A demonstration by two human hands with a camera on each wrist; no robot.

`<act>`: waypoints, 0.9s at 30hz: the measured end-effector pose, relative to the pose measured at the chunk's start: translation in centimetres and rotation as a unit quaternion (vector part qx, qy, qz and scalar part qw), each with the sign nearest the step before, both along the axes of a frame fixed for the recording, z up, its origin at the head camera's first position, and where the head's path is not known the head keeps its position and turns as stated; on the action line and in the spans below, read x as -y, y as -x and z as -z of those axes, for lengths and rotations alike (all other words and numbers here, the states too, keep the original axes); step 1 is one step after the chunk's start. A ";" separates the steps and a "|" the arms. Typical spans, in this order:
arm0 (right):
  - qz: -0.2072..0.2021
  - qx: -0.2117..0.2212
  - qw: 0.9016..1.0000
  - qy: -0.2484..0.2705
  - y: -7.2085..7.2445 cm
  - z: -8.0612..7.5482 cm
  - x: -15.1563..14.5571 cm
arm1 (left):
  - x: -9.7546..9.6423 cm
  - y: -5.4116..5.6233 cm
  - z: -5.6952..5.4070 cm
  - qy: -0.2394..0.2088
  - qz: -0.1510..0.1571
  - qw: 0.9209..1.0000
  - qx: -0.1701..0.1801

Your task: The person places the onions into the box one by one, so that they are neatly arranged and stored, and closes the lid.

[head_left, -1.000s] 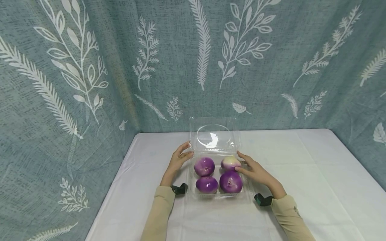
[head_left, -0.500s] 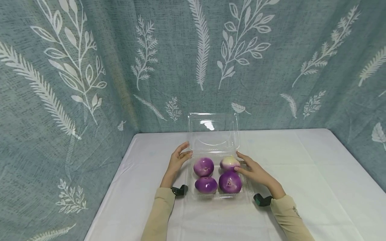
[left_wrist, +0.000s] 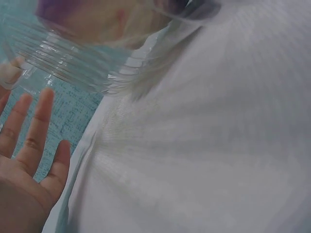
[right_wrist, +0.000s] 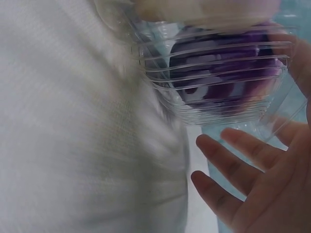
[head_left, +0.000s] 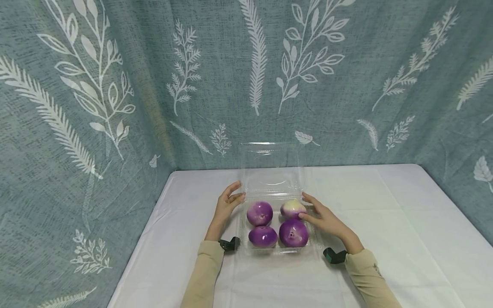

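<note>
A clear plastic clamshell container sits on the table, its lid raised at the back. Inside are several purple onions: one back left, one front left, one front right and a paler-topped one back right. My left hand is at the back left corner by the hinge; in the left wrist view its fingers extend loosely. My right hand spans the right wall, thumb overlapping the pale onion. Straight fingers show beneath the ribbed wall in the right wrist view.
A white cloth covers the table. Teal leaf-patterned curtains hang behind and along both sides. A black wrist camera sits left of the container and another to its right.
The lid has swung about its hinge, its top edge now higher in the head view and the bright glare gone from its middle. Both hands and the onions keep their places.
</note>
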State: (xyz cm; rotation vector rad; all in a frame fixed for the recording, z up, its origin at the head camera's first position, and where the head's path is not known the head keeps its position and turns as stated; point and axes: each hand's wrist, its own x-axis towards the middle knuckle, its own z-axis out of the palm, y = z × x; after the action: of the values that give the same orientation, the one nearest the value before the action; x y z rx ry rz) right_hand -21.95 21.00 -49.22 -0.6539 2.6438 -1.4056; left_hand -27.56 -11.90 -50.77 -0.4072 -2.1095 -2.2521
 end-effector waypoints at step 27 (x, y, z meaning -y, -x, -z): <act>-0.004 0.002 0.998 0.061 -0.9 -2.6 0.8 | -0.2 0.3 0.9 -0.050 -0.015 0.994 -0.097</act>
State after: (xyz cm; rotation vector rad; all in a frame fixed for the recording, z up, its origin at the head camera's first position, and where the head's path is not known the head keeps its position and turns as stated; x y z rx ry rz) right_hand -21.06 20.23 -46.66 -0.6727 2.5654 -1.5745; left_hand -27.84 -11.70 -51.67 -0.5599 -1.8888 -2.1913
